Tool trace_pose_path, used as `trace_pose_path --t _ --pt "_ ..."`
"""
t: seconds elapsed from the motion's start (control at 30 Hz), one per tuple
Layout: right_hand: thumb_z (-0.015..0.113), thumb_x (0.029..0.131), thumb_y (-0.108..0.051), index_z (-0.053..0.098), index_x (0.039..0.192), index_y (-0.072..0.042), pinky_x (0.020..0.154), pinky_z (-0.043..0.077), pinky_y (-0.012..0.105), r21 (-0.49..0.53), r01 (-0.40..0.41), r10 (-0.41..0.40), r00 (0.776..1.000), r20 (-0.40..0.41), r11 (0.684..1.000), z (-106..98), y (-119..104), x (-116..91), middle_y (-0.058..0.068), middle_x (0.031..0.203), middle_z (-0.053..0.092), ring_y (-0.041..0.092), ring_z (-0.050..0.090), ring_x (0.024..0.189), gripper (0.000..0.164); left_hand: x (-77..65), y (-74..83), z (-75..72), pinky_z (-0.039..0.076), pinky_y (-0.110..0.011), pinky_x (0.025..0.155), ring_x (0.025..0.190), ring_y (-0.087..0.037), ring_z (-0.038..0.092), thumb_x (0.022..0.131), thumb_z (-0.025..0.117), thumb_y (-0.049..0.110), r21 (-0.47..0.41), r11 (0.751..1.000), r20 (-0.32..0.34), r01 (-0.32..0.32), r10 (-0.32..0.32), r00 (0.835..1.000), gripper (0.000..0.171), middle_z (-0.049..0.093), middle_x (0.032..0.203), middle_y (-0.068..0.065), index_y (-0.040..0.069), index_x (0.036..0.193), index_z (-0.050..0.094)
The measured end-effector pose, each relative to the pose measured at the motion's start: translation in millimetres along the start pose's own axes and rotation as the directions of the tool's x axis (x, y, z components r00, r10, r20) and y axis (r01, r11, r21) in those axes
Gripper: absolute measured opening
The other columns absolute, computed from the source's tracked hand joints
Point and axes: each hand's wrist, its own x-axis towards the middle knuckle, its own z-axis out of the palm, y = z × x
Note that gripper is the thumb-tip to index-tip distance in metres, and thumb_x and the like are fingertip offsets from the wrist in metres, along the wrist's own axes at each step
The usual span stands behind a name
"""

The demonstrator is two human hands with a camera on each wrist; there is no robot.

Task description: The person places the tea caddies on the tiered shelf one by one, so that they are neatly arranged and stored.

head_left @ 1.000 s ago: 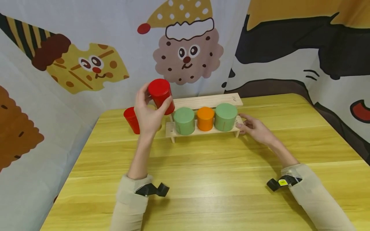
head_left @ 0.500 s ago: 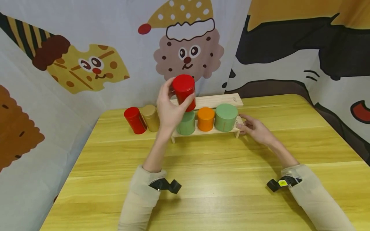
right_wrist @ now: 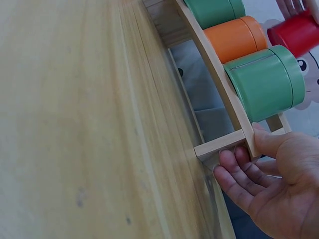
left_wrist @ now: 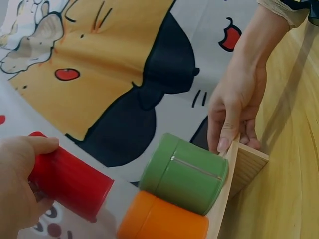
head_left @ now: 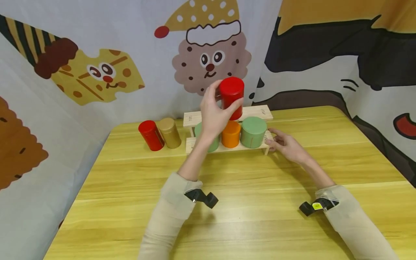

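Note:
My left hand [head_left: 215, 113] grips a red canister [head_left: 232, 98] by its side, raised in front of the upper board of a two-step wooden rack [head_left: 260, 112]. On the lower step stand a green canister [head_left: 254, 132], an orange canister [head_left: 231, 134] and a second green canister [head_left: 212, 145], partly hidden by my left forearm. With thumb on top and fingers beneath, my right hand [head_left: 287, 145] holds the right end of the lower step. The right wrist view shows that thumb and the curled fingers [right_wrist: 239, 169] around the board's end.
Left of the rack, a second red canister [head_left: 151, 135] and a gold canister [head_left: 170, 133] stand side by side on the wooden table [head_left: 240, 202]. A cartoon-printed cloth [head_left: 130, 29] hangs close behind the rack.
My left hand has carried the red canister rightward and slightly up, from the rack's left end to above the orange canister. The right hand stays on the rack.

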Motion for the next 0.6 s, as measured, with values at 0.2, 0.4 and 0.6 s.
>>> trace_pose_path --t 0.2,0.4,0.6 --pt "0.055 0.106 -0.028 0.021 0.157 0.005 0.087 0.055 0.036 0.001 0.008 -0.008 1.000 0.003 1.000 -0.2 -0.4 -0.9 0.023 0.111 0.063 0.029 0.067 0.094 0.070 9.7 -3.2 19.0 0.048 -0.018 0.091 0.111 -0.021 0.058 0.084 0.084 0.022 0.032 0.998 0.051 0.050 -0.052 0.997 0.067 0.059 0.127 -0.014 -0.001 0.138 0.052" --pt "0.055 0.105 -0.030 0.021 0.158 0.003 0.088 0.055 0.042 0.003 0.000 0.000 1.000 0.005 1.000 -0.6 -1.1 -1.6 0.023 0.113 0.063 0.031 0.067 0.096 0.071 17.9 -8.5 34.5 0.049 -0.018 0.088 0.109 -0.023 0.059 0.084 0.084 0.022 0.080 0.994 0.055 0.068 -0.073 0.996 0.068 0.059 0.127 -0.016 -0.002 0.138 0.051" --pt "0.055 0.106 -0.031 0.022 0.158 0.003 0.088 0.054 0.042 -0.010 -0.003 0.003 1.000 0.000 1.000 -0.9 -0.4 -1.3 0.023 0.113 0.063 0.032 0.067 0.096 0.070 24.3 -13.1 49.2 0.047 -0.019 0.091 0.114 -0.023 0.056 0.087 0.081 0.028 0.149 0.980 0.118 0.132 -0.150 0.982 0.071 0.057 0.131 -0.014 -0.001 0.142 0.047"
